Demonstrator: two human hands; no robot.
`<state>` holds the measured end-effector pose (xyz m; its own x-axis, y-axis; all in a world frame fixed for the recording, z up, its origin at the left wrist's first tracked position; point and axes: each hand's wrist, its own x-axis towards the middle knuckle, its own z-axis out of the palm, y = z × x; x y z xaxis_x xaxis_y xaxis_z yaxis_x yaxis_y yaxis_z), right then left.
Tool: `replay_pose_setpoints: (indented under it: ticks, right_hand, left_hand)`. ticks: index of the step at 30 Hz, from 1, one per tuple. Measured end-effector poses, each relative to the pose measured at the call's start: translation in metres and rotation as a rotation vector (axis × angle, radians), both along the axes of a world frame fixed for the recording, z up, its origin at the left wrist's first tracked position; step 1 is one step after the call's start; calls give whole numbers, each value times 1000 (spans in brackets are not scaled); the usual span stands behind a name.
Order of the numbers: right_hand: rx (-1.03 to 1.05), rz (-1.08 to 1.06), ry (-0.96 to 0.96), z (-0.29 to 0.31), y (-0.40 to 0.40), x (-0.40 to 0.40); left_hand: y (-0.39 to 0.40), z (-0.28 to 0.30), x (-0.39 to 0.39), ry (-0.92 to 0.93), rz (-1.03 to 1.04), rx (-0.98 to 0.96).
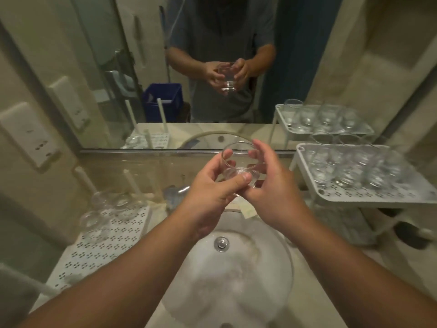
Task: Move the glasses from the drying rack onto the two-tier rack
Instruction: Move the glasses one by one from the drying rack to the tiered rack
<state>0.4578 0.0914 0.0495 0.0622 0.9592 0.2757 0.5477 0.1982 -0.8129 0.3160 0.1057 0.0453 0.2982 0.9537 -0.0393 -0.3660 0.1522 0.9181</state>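
While many glasses crowd the two-tier rack [335,197] at right, both the left hand [208,200] and right hand [272,192] grip one glass [240,162] over the sink [287,254], with about three left on the drying rack [94,252].

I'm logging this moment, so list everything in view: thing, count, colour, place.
held glass: one, clear, above the sink, between both hands
drying rack: one, white, left of sink, about four glasses at its far end
two-tier rack: one, white, right of sink, many clear glasses on top tier
sink: one, white, centre
mirror: one, on back wall
left hand: one, fingers curled round glass
right hand: one, fingers curled round glass
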Motion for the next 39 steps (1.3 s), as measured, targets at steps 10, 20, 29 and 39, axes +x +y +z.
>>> replay_pose_setpoints:
  ticks: [10,20,29,39]
  right_hand:
    - [33,-195,0,4,-29,136]
    - [91,-384,30,-10,-45,251]
    - [89,-535,67,-29,-47,326]
    - [60,-588,26,-50,-36,363]
  left_hand:
    - [-4,6,140,67,-152,65]
    - [-8,3,263,155,-223,66]
    - [-10,-5,345,297,-257,98]
    - [-8,-19,375,364,-248,-35]
